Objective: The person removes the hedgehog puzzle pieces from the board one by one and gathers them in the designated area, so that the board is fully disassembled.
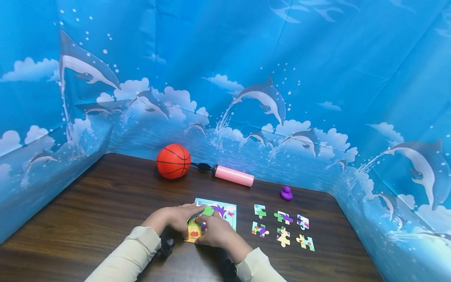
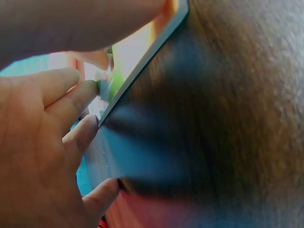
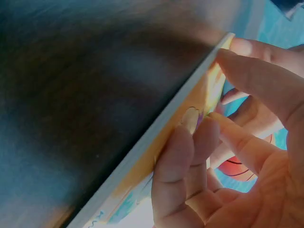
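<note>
Screening the far and side edges with a dolphin-printed curtain (image 1: 211, 51), seemingly as backdrop. Carrying the remaining items on a dark wood tabletop (image 1: 105, 203). Resting an orange basketball (image 1: 174, 161) far, left of centre, probably outside the working area. Pointing a pink pump (image 1: 234, 176) left toward it, perhaps as a pair. Lying near, at centre, as a puzzle board (image 1: 230, 207) within reach of both sides. Touching its left side with the left grip (image 1: 179, 218), fingers loosely spread, seemingly steadying. Bending the right grip (image 1: 219, 231) over its near part, probably pressing; not showing whether pinching a piece. Spacing six loose puzzle pieces (image 1: 283, 237) in two rows at right, likely for readable outlines. Sitting far right, as a purple duck-shaped toy (image 1: 286, 193).
</note>
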Demonstrator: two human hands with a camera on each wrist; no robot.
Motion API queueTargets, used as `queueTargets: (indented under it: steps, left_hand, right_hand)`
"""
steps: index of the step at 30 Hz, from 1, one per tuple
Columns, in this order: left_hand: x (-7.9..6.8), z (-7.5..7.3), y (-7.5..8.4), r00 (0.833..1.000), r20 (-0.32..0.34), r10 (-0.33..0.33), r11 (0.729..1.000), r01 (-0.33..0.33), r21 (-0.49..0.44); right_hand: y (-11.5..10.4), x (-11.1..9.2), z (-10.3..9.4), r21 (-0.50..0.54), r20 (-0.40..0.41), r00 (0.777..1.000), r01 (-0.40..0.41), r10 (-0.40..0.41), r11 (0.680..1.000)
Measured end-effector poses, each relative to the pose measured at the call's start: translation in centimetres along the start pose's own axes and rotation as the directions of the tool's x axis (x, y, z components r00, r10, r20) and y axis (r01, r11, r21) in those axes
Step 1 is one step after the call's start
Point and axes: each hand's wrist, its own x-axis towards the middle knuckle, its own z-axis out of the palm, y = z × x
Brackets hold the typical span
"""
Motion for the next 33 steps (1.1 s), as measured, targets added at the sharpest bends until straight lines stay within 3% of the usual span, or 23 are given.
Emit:
queueTargets:
  steps: [14, 24, 33]
  left_hand:
    - [0.0, -0.1, 0.1, 0.999, 0.031, 0.015, 1.0, -0.015, 0.003]
    - [0.2, 0.0, -0.2, 0.999, 0.043, 0.014, 1.0, -0.014, -0.013]
    - [0.1, 0.0, -0.1, 0.998, 0.029, 0.048, 0.998, -0.049, 0.026]
  right_hand:
    - [0.3, 0.9, 0.3, 0.062, 0.003, 1.0, -0.009, 0.009, 0.998]
    - [0.5, 1.2, 0.4, 0.189, 0.024, 1.0, -0.025, 0.021, 0.982]
    - [0.5, 1.0, 0.6, 0.244, -0.03, 1.0, 0.005, 0.003, 0.97]
